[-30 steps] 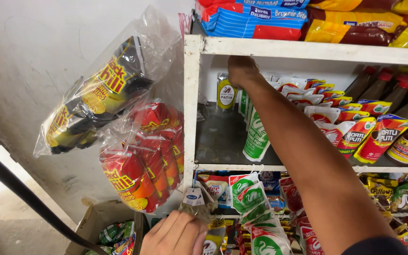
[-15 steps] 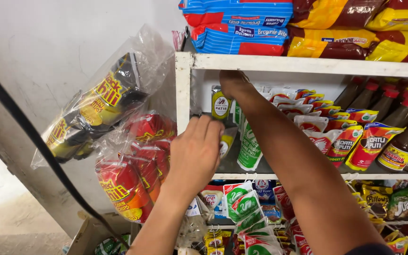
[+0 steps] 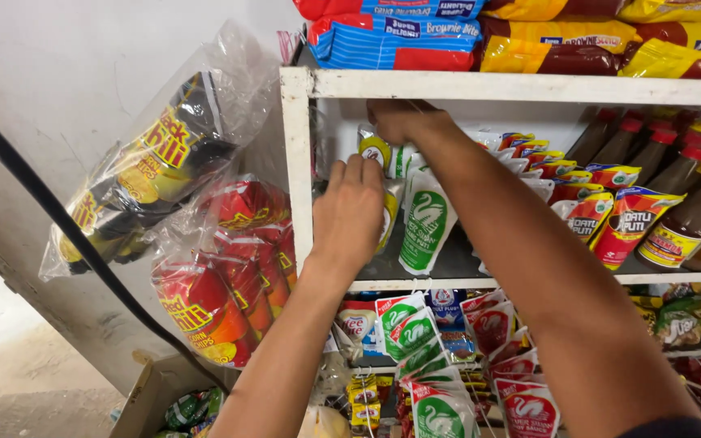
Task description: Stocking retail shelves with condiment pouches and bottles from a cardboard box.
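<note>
My left hand (image 3: 350, 212) reaches into the middle shelf at its left end, its fingers curled around a small white and yellow sachet (image 3: 386, 217). Higher up and deeper in, my right hand (image 3: 399, 118) sits just under the top board of the white shelf (image 3: 297, 146), next to another yellow and white sachet (image 3: 376, 149). A green and white pouch (image 3: 426, 219) stands between my two arms. What my right fingers grip is hidden.
Brown sauce bottles (image 3: 691, 211) and red-yellow pouches (image 3: 626, 223) fill the shelf's right side. Blue and yellow snack packs (image 3: 480, 36) lie on top. Clear bags of chips (image 3: 164, 170) and red corn chips (image 3: 221, 276) hang on the left. Sachet strips (image 3: 415, 357) hang below.
My left hand rose from below the shelf and went into the middle shelf's left end. My right hand stayed deep under the top board.
</note>
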